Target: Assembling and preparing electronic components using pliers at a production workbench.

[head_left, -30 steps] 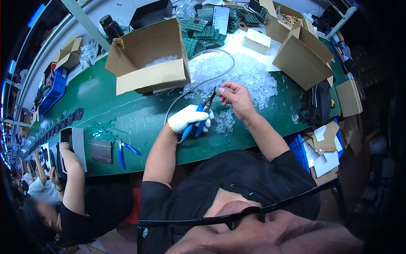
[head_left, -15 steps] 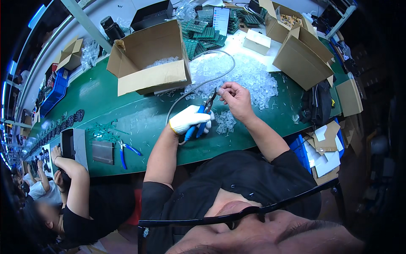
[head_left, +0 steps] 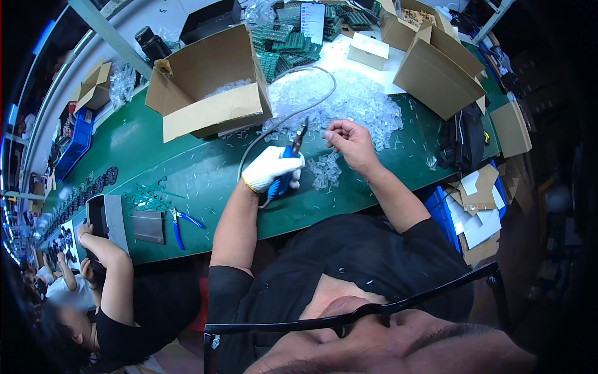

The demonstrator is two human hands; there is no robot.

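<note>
My left hand [head_left: 274, 169], in a white glove, is closed around the blue handles of a pair of nippers [head_left: 293, 149]. A grey cable runs from the handles. The nippers point away from me, their jaws a little left of my right hand. My bare right hand [head_left: 352, 144] has thumb and forefinger pinched on a small clear plastic piece [head_left: 326, 134], mostly hidden by the fingertips. Beyond both hands spreads a large heap of clear plastic pieces [head_left: 367, 109]. A smaller pile of such pieces [head_left: 324, 171] lies on the green table [head_left: 205, 162] between my hands.
An open cardboard box [head_left: 215, 118] holds more clear pieces. Green circuit boards [head_left: 289, 42] and a phone [head_left: 312, 22] lie behind. Blue-handled cutters [head_left: 179, 229] and a dark flat case [head_left: 148, 227] are at left, near a co-worker's arm [head_left: 111, 252]. Another box [head_left: 439, 78] stands right.
The nippers' jaws have moved away from my right fingertips, leftward and apart from the piece. My right hand remains pinched. The whole view has shifted slightly.
</note>
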